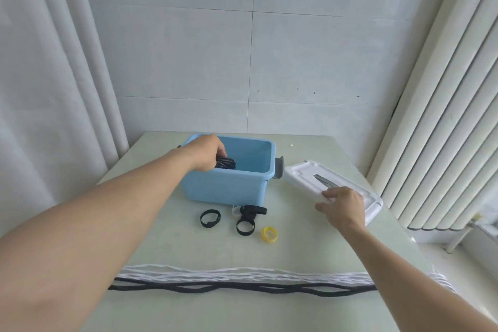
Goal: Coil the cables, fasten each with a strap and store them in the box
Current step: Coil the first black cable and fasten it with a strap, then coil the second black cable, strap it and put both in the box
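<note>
A light blue box (229, 188) stands open at the middle of the table. My left hand (206, 152) reaches over its left rim and grips a coiled black cable (225, 163) inside the box. My right hand (342, 206) rests on the near edge of the white lid (304, 172), which lies right of the box; its fingers curl at that edge. In front of the box lie black looped straps (210, 218) (245, 226), a white strap (235, 210) and a yellow strap (269, 234). Uncoiled white cables (229, 272) and black cables (229, 287) stretch across the near table.
The pale green table (296, 250) ends against a tiled wall at the back. White curtains hang on the left. A white radiator (444, 116) stands to the right, beyond the table's edge.
</note>
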### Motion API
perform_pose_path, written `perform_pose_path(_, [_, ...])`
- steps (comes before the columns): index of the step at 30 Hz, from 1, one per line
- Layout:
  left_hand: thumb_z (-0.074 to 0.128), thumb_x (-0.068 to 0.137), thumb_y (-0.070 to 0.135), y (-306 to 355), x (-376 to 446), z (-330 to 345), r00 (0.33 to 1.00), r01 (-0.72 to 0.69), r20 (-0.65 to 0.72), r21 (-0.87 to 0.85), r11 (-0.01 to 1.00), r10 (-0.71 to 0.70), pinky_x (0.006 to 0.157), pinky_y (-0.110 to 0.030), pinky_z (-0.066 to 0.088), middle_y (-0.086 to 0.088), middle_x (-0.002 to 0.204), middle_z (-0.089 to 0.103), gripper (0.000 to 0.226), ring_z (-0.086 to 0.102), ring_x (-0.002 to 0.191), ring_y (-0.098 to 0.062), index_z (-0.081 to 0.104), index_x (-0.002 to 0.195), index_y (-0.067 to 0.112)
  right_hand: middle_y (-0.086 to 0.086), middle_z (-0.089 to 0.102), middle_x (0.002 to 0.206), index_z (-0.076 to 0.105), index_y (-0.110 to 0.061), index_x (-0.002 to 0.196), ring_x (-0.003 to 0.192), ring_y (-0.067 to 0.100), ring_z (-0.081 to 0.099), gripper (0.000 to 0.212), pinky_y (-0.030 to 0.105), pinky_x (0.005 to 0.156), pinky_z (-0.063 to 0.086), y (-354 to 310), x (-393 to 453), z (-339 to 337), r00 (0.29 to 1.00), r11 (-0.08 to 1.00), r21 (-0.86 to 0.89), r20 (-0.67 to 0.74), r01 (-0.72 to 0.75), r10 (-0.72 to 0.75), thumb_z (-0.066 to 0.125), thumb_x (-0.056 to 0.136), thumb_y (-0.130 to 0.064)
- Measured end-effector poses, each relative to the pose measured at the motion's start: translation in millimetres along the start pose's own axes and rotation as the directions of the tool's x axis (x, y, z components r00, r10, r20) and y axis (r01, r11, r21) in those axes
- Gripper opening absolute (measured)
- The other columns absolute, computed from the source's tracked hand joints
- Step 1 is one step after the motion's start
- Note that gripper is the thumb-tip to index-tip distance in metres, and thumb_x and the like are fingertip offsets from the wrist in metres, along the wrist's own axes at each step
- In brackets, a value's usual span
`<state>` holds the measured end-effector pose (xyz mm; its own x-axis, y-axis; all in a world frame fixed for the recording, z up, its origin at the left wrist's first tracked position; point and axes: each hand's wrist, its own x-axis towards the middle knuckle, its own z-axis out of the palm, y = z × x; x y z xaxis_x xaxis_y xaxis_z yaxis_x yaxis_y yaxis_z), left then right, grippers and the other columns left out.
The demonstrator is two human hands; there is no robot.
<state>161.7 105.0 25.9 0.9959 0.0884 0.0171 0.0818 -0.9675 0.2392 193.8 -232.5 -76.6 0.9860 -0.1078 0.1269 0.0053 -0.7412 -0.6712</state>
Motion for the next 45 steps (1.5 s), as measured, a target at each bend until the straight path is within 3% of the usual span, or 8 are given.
perform_pose_path(3, [0.043,0.078,-0.007,-5.9,3.6,6.2,0.992,0.037,-0.119,-0.001,0.999,-0.037,0.081,-0.036,0.056,0.001,0.098,0.073,0.053,0.065,0.093,-0.025,0.073,0.095,0.033,0.001,0.072,0.118,0.079,-0.015,0.102,0.116,0.027,0.060,0.038,0.037,0.104,0.047,8.4,-3.5,11.1,1.000,1.000,0.009,0.003,-0.003,0.003,0.089,0.065,-0.014])
perform_pose_path(8, [0.032,0.088,-0.003,-16.7,4.4,7.5,0.983,0.137,0.143,-0.120,0.983,-0.119,0.110,-0.035,0.040,0.007,0.131,0.063,0.057,0.053,0.127,-0.017,0.071,0.118,0.024,0.001,0.072,0.117,0.080,-0.015,0.100,0.120,0.027,0.057,0.030,0.036,0.105,0.045,11.9,-3.2,15.5,1.000,1.000,0.028,-0.011,0.002,-0.001,0.082,0.070,-0.012])
perform_pose_path(11, [0.040,0.089,-0.002,-13.6,-2.9,16.3,0.979,0.074,-0.176,-0.189,0.979,-0.108,0.105,-0.039,0.043,-0.003,0.127,0.065,0.043,0.055,0.122,-0.025,0.070,0.115,0.015,0.002,0.071,0.120,0.079,-0.015,0.103,0.122,0.027,0.057,0.029,0.034,0.106,0.043,12.1,-3.0,14.5,0.999,0.999,-0.002,0.002,0.034,-0.034,0.080,0.073,-0.013])
perform_pose_path(15, [0.040,0.072,-0.012,3.0,-45.8,37.9,0.751,-0.246,-0.657,-0.184,0.952,0.067,0.079,-0.037,0.044,-0.006,0.082,0.066,0.033,0.057,0.087,-0.030,0.067,0.080,0.006,0.007,0.067,0.127,0.075,-0.010,0.114,0.128,0.031,0.051,0.028,0.035,0.103,0.043,6.5,-9.5,8.4,0.994,0.990,-0.100,0.066,0.099,-0.093,0.068,0.086,-0.014])
perform_pose_path(21, [0.046,0.074,-0.011,2.5,-106.5,89.8,0.920,-0.139,-0.390,-0.242,0.960,0.035,0.078,-0.037,0.047,-0.005,0.083,0.062,0.031,0.059,0.086,-0.029,0.069,0.079,0.010,0.007,0.069,0.110,0.075,-0.013,0.101,0.105,0.026,0.063,0.018,0.032,0.092,0.047,-25.7,-57.8,13.1,0.942,0.942,0.029,-0.047,0.334,-0.332,0.065,0.087,-0.008])
perform_pose_path(29, [0.052,0.080,0.028,-8.5,-209.6,137.2,0.925,-0.198,-0.363,-0.197,0.960,0.117,0.080,-0.037,0.050,0.002,0.089,0.061,0.022,0.058,0.088,-0.025,0.066,0.091,0.014,-0.011,0.056,0.094,0.069,-0.025,0.103,0.087,0.014,0.052,0.028,0.026,0.080,0.043,-33.3,-160.2,18.4,0.711,0.824,0.025,0.493,0.565,-0.502,0.079,0.079,-0.038])
perform_pose_path(36, [0.050,0.086,0.037,-19.8,-246.9,158.1,0.904,-0.225,-0.415,-0.250,0.942,0.105,0.089,-0.029,0.043,0.002,0.091,0.060,0.033,0.056,0.092,-0.020,0.072,0.094,0.013,-0.001,0.057,0.104,0.072,-0.018,0.099,0.103,0.024,0.050,0.012,0.030,0.086,0.032,-8.4,-203.2,39.9,0.808,0.809,-0.061,0.136,0.584,-0.573,0.071,0.089,-0.025])
perform_pose_path(45, [0.082,0.076,0.023,-34.1,-274.1,142.1,0.901,-0.149,-0.415,-0.016,0.989,0.129,0.066,-0.039,0.050,0.002,0.076,0.065,0.016,0.064,0.075,-0.029,0.067,0.077,0.017,0.004,0.066,0.103,0.058,-0.012,0.108,0.100,0.029,0.057,0.022,0.035,0.074,0.037,-13.4,-229.4,18.8,0.773,0.760,-0.156,0.207,0.631,-0.600,0.045,0.105,-0.030])
